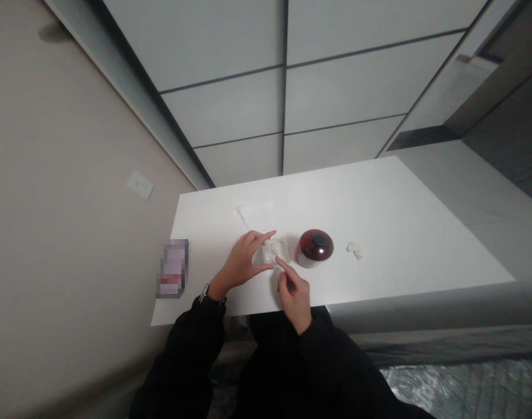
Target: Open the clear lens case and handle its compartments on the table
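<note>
On the white table (379,221) lies a small clear plastic tray (285,244) with round whitish shapes in it. My left hand (242,260) grips it from the left, the thumb along its near side and the fingers along its far side. From the near right comes my right hand (296,294), holding nothing I can see. Its index finger is stretched out with the tip at the tray's near edge, while the other fingers are curled. Whether that fingertip touches the tray, I cannot tell. Just right of the tray stands a round jar (316,247) with a shiny dark red top.
A crumpled white scrap (354,250) lies right of the jar. Behind my left hand are a thin white stick-like piece (242,214) and a clear sheet. A blurred-out pinkish box (173,270) stands at the left edge, near the wall (74,203). White cabinet panels (235,110) rise behind.
</note>
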Demonstrator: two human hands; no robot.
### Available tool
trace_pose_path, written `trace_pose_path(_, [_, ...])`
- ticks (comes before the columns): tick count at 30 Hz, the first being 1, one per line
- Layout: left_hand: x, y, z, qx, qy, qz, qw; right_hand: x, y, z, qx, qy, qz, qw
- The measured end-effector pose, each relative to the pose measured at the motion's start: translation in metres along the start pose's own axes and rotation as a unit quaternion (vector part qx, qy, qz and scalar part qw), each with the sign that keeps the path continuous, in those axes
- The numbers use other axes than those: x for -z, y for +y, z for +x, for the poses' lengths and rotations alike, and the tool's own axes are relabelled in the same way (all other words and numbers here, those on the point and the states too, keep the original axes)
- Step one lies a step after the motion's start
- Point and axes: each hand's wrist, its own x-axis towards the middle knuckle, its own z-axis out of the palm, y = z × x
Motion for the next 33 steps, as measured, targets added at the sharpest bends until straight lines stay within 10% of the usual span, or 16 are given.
trace_pose_path(33, [-0.004,0.0021,0.0062,-0.043,0.032,-0.044,0.998,0.0014,0.0019,-0.0006,-0.008,-0.015,-0.032,0.999])
